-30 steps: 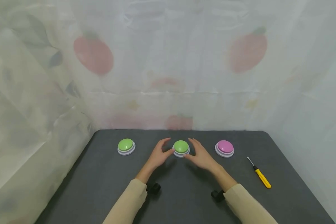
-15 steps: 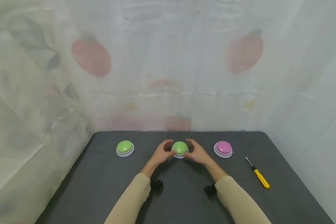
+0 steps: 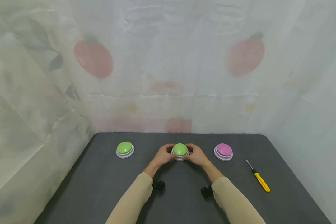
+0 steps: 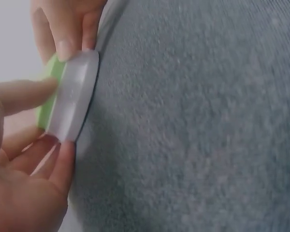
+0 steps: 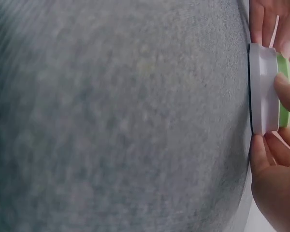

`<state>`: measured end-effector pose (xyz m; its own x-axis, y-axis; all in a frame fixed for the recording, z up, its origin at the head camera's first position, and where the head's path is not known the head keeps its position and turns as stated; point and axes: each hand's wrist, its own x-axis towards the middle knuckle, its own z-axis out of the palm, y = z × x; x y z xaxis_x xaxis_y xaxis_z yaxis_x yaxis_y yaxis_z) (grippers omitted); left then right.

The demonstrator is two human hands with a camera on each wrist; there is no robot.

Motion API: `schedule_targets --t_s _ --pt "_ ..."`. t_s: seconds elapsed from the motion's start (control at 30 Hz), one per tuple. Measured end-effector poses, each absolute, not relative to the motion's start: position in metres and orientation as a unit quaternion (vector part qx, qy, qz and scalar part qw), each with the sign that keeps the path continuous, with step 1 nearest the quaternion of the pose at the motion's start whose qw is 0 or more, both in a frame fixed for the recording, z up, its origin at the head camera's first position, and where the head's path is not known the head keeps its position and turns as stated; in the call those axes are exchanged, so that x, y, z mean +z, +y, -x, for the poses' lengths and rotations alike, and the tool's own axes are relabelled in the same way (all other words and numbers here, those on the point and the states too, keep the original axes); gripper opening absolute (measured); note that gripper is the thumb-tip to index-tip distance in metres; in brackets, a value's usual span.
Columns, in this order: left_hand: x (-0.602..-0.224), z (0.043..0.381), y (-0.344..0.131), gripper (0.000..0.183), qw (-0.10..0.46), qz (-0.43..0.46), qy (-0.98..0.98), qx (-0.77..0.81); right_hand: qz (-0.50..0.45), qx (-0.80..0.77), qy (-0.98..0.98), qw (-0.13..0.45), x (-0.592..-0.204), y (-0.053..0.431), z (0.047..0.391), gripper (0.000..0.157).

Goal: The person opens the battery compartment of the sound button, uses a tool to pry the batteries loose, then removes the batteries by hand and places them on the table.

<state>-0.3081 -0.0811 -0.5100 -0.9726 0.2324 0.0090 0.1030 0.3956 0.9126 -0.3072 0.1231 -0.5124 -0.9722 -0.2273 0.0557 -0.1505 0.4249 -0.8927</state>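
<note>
Between my two hands is the middle push button (image 3: pixel 180 149), a green dome on a round white base (image 4: pixel 73 96). My left hand (image 3: pixel 162 156) grips its left side, thumb on the near side and fingers curled round the base. From the right, my right hand (image 3: pixel 198 156) holds it the same way, its fingertips (image 5: pixel 259 145) against the white rim. The base sits on the dark grey table (image 3: pixel 182 199), as far as the wrist views show. Both thumbs lie near the seam between the dome and the base.
A second green push button (image 3: pixel 124 147) stands to the left, and a pink push button (image 3: pixel 224 150) to the right. A screwdriver (image 3: pixel 261 181) with a yellow handle lies at the right. Behind the table hangs a pale printed curtain (image 3: pixel 168 62).
Both hands have moved inward from either side of the middle green push button and now grip it. The button has not visibly moved on the table.
</note>
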Motion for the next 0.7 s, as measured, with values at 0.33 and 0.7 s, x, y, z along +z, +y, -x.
schedule_targets --t_s 0.33,0.7 --pt "-0.500 0.301 -0.081 0.059 0.053 -0.101 0.836 0.537 0.122 -0.508 0.853 0.019 -0.504 0.124 0.304 0.058" --pt "-0.484 0.287 -0.087 0.061 0.024 -0.144 0.834 0.533 0.148 -0.543 0.827 0.016 -0.472 0.132 0.283 0.060"
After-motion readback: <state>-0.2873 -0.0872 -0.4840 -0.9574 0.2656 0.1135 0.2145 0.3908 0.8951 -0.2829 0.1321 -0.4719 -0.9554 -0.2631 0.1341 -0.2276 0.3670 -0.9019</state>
